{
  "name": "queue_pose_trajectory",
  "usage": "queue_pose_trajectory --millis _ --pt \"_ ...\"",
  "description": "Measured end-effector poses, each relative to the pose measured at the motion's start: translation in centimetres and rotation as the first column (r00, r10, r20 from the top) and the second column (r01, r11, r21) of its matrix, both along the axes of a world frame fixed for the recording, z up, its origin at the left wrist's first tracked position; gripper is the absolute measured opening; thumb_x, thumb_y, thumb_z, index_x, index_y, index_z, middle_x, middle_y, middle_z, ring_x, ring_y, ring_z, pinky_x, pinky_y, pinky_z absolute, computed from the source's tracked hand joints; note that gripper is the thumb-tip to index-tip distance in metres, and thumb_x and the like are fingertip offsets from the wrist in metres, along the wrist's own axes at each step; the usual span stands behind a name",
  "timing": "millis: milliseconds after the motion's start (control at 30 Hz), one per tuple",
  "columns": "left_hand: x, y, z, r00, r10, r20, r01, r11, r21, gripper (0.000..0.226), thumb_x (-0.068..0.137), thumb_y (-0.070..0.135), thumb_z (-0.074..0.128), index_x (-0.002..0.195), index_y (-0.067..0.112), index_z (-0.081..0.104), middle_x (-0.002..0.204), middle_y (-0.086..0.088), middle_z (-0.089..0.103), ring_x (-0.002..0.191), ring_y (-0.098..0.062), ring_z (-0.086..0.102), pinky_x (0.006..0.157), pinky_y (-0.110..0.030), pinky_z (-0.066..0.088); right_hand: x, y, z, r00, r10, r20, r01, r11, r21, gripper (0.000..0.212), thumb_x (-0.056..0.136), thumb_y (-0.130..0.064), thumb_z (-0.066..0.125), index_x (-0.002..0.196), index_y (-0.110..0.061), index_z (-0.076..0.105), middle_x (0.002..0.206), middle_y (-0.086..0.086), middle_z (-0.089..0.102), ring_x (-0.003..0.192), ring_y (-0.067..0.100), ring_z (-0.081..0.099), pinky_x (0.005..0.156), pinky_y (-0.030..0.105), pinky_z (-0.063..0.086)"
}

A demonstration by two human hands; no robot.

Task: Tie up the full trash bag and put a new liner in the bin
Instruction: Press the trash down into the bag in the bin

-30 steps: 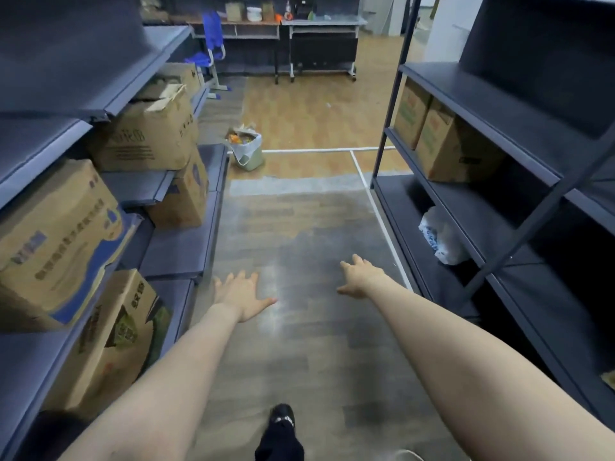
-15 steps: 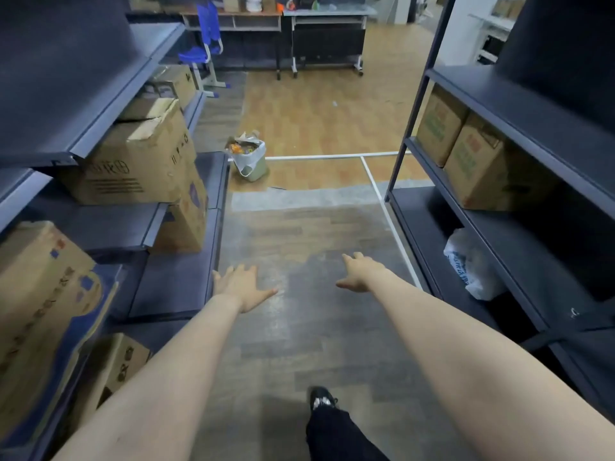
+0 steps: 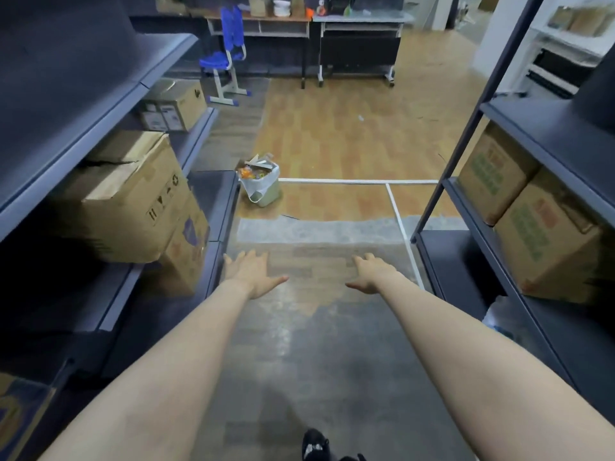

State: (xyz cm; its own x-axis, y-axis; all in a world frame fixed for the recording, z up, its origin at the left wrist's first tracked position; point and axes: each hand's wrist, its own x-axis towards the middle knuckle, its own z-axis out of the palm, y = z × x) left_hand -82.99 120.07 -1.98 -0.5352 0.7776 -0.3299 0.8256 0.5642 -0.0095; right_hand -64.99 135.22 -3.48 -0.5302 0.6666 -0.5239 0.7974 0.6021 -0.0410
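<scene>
1. Left grip (image 3: 254,272) stretched forward, fingers straight and spread, holding nothing.
2. Right grip (image 3: 372,272) likewise out ahead, fingers relaxed and loose, holding nothing.
3. Both hanging over the grey floor (image 3: 309,344) of an aisle, apart from each other, touching neither shelf.
4. Bin (image 3: 263,184) well ahead of both grips, nearer the left one's line, standing on the floor at the end of the left shelves (image 3: 213,207).
5. White bag (image 3: 258,186) in the bin, rim folded over the edge, a handle loop hanging down the front; heaped with rubbish (image 3: 254,168), untied.
6. Open floor between grips and bin; white tape lines (image 3: 359,182) just right of the bin.
7. Boxes (image 3: 133,197) on the left shelves, more boxes (image 3: 532,227) on the right shelves (image 3: 466,261).
8. Blue chair (image 3: 226,58) and counter (image 3: 306,19) far beyond the bin.
9. Dark shoe (image 3: 314,444) at the bottom edge.
</scene>
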Motion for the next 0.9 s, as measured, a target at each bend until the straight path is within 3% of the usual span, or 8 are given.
queue_pose_trajectory --millis 367,900 --pt "-10.3 11.6 -2.1 0.999 0.036 0.035 -0.035 0.999 -0.029 0.078 0.086 0.067 0.040 0.145 0.018 0.029 0.149 -0.008 0.033 0.137 -0.028 0.028 0.113 -0.055 0.015 -10.0 13.6 -1.5 0.999 0.034 0.033 -0.033 0.999 -0.030 0.070 0.093 -0.045 0.049 0.149 -0.016 0.019 0.155 0.012 0.019 0.140 0.032 0.028 0.109 0.045 0.035" --pt "-34.8 32.3 -2.9 0.996 0.088 0.013 -0.087 0.994 -0.060 0.077 0.086 0.067 0.039 0.144 0.018 0.029 0.148 -0.007 0.033 0.136 -0.029 0.029 0.111 -0.056 0.018 -34.8 35.2 -0.8 0.994 0.113 -0.003 -0.113 0.993 -0.033 0.069 0.094 -0.043 0.047 0.151 -0.025 0.013 0.159 0.006 0.006 0.143 0.028 0.021 0.111 0.042 0.031"
